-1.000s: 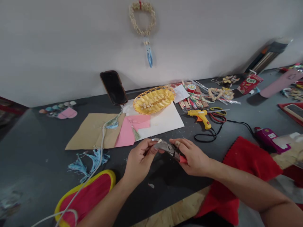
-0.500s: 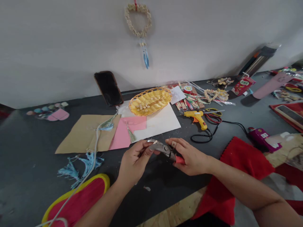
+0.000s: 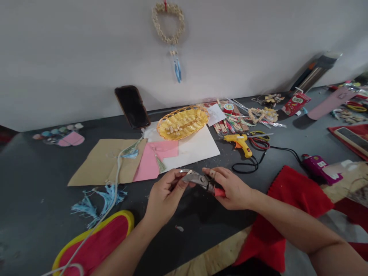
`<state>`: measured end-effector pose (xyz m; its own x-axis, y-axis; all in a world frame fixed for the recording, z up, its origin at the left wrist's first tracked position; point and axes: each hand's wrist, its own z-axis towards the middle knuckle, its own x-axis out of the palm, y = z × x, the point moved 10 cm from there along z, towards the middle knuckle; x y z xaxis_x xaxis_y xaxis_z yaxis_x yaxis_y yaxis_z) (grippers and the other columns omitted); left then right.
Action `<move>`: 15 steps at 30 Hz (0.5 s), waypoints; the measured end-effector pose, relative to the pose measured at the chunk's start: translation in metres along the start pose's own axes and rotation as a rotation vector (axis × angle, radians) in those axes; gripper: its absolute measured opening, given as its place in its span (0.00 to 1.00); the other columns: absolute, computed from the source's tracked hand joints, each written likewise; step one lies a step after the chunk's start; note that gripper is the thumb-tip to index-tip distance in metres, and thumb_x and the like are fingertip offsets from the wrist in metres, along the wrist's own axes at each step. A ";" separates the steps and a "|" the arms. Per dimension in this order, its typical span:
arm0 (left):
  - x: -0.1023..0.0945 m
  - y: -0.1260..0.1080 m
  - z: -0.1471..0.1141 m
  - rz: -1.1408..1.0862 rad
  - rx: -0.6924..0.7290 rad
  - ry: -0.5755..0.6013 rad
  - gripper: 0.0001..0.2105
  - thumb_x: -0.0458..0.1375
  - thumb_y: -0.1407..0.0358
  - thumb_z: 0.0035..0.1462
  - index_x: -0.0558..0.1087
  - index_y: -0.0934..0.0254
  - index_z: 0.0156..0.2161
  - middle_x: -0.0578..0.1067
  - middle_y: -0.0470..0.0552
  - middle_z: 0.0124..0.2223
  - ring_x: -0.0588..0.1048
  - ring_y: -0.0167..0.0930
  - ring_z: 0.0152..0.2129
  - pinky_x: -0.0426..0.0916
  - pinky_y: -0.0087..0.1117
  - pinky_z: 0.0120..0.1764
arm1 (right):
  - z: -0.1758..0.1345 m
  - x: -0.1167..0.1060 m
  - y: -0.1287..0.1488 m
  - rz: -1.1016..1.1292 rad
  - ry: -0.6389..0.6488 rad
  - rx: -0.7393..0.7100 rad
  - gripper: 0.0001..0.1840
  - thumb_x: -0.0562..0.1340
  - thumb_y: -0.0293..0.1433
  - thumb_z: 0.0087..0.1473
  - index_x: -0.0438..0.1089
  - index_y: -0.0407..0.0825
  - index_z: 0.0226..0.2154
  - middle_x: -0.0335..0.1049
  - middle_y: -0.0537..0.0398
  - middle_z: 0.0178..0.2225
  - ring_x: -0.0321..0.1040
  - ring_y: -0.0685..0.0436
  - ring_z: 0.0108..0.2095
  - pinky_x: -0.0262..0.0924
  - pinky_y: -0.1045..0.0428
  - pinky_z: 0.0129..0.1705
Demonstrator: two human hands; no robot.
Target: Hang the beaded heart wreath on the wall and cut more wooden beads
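Observation:
My right hand [image 3: 233, 188] is closed round the red handle of a pair of metal pruning shears [image 3: 202, 180]. The curved jaws point left and stand apart, with a small pale piece [image 3: 189, 173] between them. My left hand [image 3: 165, 197] is closed at the jaws, fingers pinching that small pale piece, whose kind I cannot make out. Beyond the hands, a yellow woven basket [image 3: 191, 122] holds several little pale pieces and rests on a white sheet [image 3: 198, 147]. A pink paper [image 3: 169, 148] with a tassel lies to the left of it.
A yellow glue gun [image 3: 243, 145] with a black cord lies to the right. Brown paper [image 3: 94, 163], blue tassels [image 3: 107, 199] and a white cable [image 3: 117, 184] are on the left. A phone [image 3: 132, 107] leans on the wall, below left of a hanging heart wreath [image 3: 155, 21]. Red cloth [image 3: 299, 191] hangs over the front edge.
The shears and both hands have barely moved. My right hand has shifted very slightly on the handle, and the rest of the view has moved only a little.

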<state>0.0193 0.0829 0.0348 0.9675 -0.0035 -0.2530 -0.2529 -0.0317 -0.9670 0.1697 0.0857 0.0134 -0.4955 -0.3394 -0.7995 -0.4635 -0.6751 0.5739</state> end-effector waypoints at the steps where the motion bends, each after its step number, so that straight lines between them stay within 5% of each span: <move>1: 0.000 0.000 0.000 -0.005 0.010 0.003 0.07 0.56 0.63 0.58 0.72 0.64 0.36 0.81 0.51 0.32 0.76 0.28 0.24 0.65 0.24 0.24 | 0.000 0.000 0.001 0.003 -0.004 0.000 0.42 0.59 0.25 0.46 0.49 0.44 0.64 0.64 0.40 0.55 0.61 0.36 0.54 0.60 0.40 0.56; 15: -0.011 -0.004 0.000 0.095 0.062 -0.059 0.09 0.57 0.61 0.58 0.75 0.63 0.36 0.78 0.48 0.30 0.76 0.29 0.27 0.68 0.26 0.32 | -0.002 0.004 0.008 0.125 -0.004 -0.079 0.41 0.63 0.29 0.47 0.48 0.43 0.61 0.60 0.34 0.58 0.58 0.36 0.59 0.57 0.39 0.59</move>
<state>0.0092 0.0830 0.0411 0.9376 0.0553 -0.3432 -0.3451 0.0278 -0.9382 0.1660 0.0777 0.0144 -0.5489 -0.4213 -0.7220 -0.3388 -0.6775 0.6529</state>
